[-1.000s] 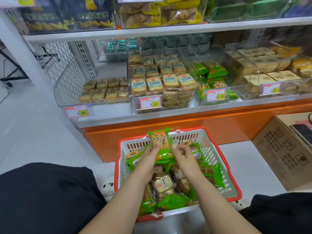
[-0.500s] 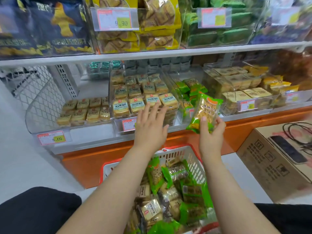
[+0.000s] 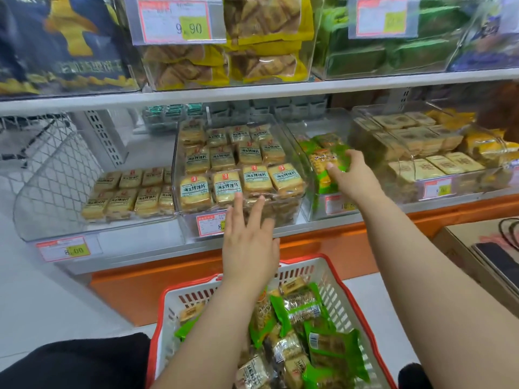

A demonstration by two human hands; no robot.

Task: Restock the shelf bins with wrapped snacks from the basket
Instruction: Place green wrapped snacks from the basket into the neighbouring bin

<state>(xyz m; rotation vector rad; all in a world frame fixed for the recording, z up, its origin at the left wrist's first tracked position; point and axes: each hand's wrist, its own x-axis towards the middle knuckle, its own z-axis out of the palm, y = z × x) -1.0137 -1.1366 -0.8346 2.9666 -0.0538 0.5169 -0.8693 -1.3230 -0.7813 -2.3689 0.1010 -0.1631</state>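
R hand [image 3: 352,175] is seen gripping a green-wrapped snack [image 3: 327,167], fingers curled round it, pkt held inside the clear bin [image 3: 311,175] w/ other green pkts, mid-shelf, right of centre. L hand [image 3: 248,242] is held wide, fingers straight, nothing carried, just in front of the yellow-cracker bin [image 3: 179,164] to the left. Basket [image 3: 331,279] is noted near, below both arms, w/ many wrapped snacks [image 3: 302,313] left inside. Progress est.: early to mid; green bin looks only partly filled, pkt not yet let go, approx. most of basket stock remains to be shelved.
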